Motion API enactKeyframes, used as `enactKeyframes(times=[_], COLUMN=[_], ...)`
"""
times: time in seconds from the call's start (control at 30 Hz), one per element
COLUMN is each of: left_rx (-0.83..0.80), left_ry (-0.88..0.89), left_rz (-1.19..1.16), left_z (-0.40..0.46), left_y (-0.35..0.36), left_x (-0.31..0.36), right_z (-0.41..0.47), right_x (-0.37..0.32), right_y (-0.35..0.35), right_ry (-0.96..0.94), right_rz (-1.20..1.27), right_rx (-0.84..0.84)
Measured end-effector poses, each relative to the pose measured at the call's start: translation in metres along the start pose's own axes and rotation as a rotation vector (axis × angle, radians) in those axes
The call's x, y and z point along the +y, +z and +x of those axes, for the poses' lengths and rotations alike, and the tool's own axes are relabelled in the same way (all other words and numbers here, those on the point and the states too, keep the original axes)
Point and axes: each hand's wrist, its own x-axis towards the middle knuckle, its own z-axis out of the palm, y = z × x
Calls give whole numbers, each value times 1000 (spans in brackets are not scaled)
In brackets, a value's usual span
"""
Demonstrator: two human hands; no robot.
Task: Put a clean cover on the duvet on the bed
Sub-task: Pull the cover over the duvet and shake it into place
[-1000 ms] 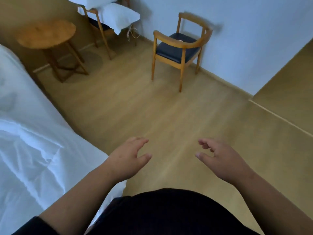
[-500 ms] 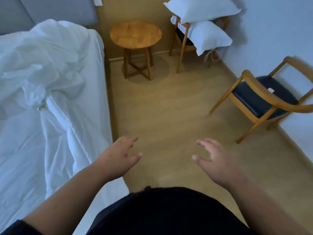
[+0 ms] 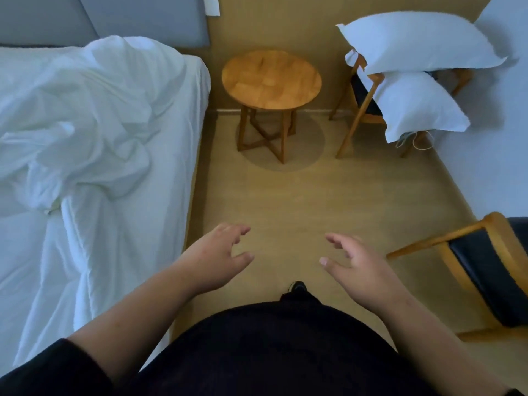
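White bedding, tan wood, grey headboard.
White duvet (image 3: pixel 85 110) and pillows (image 3: pixel 414 41); honey-brown table (image 3: pixel 271 78) with block-patterned top; black chair seat (image 3: pixel 491 275); pale tan floor (image 3: pixel 314 201); black sleeve (image 3: pixel 51 370).

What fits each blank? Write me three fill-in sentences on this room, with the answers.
1. Two white pillows are stacked on a ____.
2. The round table stands between that chair and the ____.
3. Both hands, left and right, hold ____.
Answers: chair; bed; nothing
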Motion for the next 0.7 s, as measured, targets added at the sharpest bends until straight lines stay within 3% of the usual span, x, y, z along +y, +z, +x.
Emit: enactKeyframes(times=[0.13, 0.27, 0.5, 0.7], left_rx=[63, 200, 374, 387], left_ry=[-166, -319, -561, -587], left_rz=[-42, -67, -246, -332], left_z=[53, 91, 130, 198], left_y=[-34, -76, -143, -229], left_x=[11, 0, -78, -182], right_z=[115, 224, 344, 443], right_x=[-29, -100, -233, -329], right_y=[-57, -76, -8, 56], right_ry=[-132, -349, -658, -663], right_rz=[-50, -174, -307, -386], right_rx=[-83, -208, -475, -581])
